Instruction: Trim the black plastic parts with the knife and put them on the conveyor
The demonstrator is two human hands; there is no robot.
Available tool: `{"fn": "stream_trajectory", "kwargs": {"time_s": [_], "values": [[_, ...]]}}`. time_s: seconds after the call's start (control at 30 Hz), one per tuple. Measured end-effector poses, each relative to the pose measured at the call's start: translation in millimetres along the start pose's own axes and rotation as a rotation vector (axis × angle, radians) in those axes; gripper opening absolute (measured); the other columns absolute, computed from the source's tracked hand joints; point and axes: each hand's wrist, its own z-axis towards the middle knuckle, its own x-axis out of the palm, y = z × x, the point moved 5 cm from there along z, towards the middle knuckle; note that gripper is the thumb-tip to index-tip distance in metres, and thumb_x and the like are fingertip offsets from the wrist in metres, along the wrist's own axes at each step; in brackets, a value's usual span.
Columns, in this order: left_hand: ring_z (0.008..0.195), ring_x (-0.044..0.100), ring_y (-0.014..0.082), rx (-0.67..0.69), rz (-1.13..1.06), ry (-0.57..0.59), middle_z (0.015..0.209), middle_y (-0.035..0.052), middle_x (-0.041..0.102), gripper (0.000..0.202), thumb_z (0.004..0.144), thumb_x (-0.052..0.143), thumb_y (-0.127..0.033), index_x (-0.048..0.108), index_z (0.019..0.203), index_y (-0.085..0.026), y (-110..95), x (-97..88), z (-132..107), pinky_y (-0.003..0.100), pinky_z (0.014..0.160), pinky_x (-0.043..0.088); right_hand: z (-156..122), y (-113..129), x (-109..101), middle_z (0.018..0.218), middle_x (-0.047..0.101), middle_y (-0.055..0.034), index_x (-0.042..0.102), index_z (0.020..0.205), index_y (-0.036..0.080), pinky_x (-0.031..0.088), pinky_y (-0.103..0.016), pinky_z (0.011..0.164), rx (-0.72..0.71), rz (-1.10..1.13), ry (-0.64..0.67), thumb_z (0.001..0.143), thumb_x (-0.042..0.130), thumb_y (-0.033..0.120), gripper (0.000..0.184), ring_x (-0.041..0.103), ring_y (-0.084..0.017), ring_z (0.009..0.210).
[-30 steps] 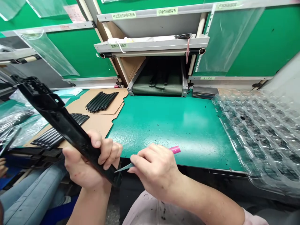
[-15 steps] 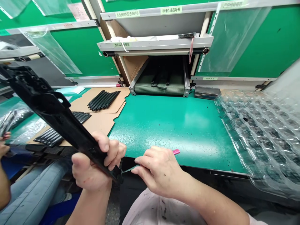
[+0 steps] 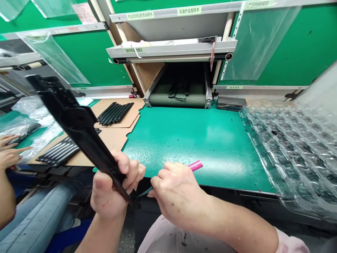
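My left hand is wrapped round the lower end of a long black plastic part, which slants up and to the left over my lap. My right hand pinches a pink-handled trimming knife; its thin blade points left and touches the bottom tip of the black part, just below my left fingers. Both hands sit at the front edge of the green table mat.
Cardboard sheets at left carry rows of black strips. Clear blister trays are stacked at right. A small conveyor opens at the back under a grey shelf. Another person's hands and bagged parts are at far left.
The black part has swung more upright and shifted right in my left hand. My right hand tilted the knife, showing more of the pink handle. The other person's hands moved further in.
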Motion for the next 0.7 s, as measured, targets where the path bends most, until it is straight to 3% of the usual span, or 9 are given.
{"fn": "stream_trajectory", "kwargs": {"time_s": [0.13, 0.27, 0.37, 0.5, 0.7], "values": [[0.034, 0.022, 0.0067, -0.027, -0.058, -0.102, 0.044, -0.0084, 0.032, 0.044, 0.081, 0.064, -0.064, 0.056, 0.075, -0.021, 1.0, -5.3, 5.1, 0.029, 0.041, 0.016, -8.6, -11.7, 3.4, 0.068, 0.063, -0.0015, 0.068, 0.081, 0.020, 0.034, -0.033, 0.060, 0.031, 0.190, -0.002, 0.096, 0.057, 0.039, 0.027, 0.049, -0.019, 0.066], [0.036, 0.023, 0.0071, -0.042, -0.079, -0.194, 0.047, -0.0068, 0.033, 0.042, 0.092, 0.050, -0.058, 0.057, 0.076, -0.019, 7.9, -14.5, 11.5, 0.027, 0.041, 0.017, -20.6, -19.5, 8.7, 0.076, 0.068, -0.0022, 0.071, 0.101, 0.019, 0.037, -0.031, 0.065, 0.126, 0.398, -0.061, 0.103, 0.045, 0.036, 0.031, 0.052, -0.017, 0.068], [0.035, 0.025, 0.0075, -0.149, -0.106, -0.242, 0.047, -0.0062, 0.033, 0.044, 0.100, 0.036, -0.051, 0.056, 0.078, -0.019, 20.1, -21.1, 15.0, 0.026, 0.040, 0.018, -24.1, -16.7, 12.7, 0.080, 0.069, -0.0028, 0.071, 0.101, 0.019, 0.039, -0.030, 0.067, 0.139, 0.499, -0.093, 0.100, 0.050, 0.033, 0.026, 0.053, -0.017, 0.070], [0.032, 0.026, 0.0071, -0.293, -0.149, -0.295, 0.044, -0.0069, 0.032, 0.043, 0.102, 0.030, -0.045, 0.054, 0.077, -0.019, 32.5, -25.6, 16.0, 0.023, 0.038, 0.019, -24.2, -17.8, 16.1, 0.074, 0.065, 0.0004, 0.068, 0.090, 0.017, 0.039, -0.027, 0.066, 0.247, 0.669, -0.232, 0.089, 0.069, 0.028, 0.011, 0.054, -0.015, 0.069], [0.030, 0.024, 0.0062, -0.405, -0.202, -0.361, 0.043, -0.0085, 0.031, 0.041, 0.102, 0.033, -0.043, 0.052, 0.076, -0.019, 42.7, -25.0, 12.9, 0.020, 0.034, 0.019, -26.8, -19.7, 31.3, 0.069, 0.062, 0.0030, 0.063, 0.078, 0.019, 0.038, -0.026, 0.065, 0.314, 0.736, -0.376, 0.081, 0.078, 0.023, 0.016, 0.054, -0.013, 0.067]]}}
